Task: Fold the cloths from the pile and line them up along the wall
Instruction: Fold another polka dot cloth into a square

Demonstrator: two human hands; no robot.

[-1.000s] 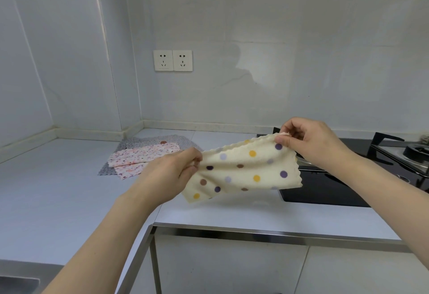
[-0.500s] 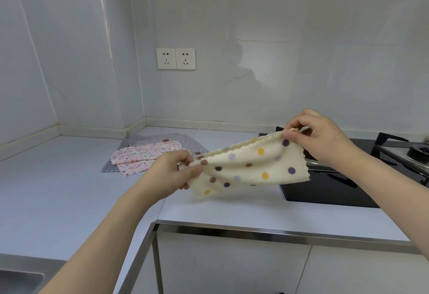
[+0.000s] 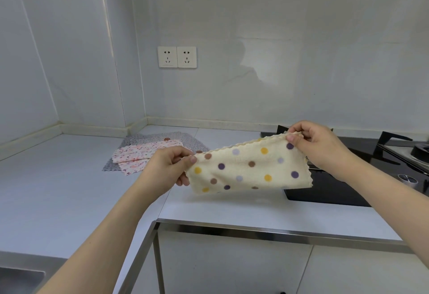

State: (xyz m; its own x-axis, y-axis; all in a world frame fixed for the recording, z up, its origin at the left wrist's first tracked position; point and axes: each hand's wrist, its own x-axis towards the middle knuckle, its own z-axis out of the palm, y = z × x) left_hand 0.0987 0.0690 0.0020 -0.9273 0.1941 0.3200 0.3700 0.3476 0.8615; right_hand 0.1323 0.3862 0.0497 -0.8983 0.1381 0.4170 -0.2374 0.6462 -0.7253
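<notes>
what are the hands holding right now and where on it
Cream polka-dot cloth, held in the air: left hand pinches its upper left corner, right hand its upper right corner.

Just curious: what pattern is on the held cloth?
Cream cloth with yellow, purple, lilac and brown dots; head view.

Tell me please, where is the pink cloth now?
In the head view the pink cloth lies left of centre on the counter, on top of a grey cloth near the wall corner, just behind the left hand.
</notes>
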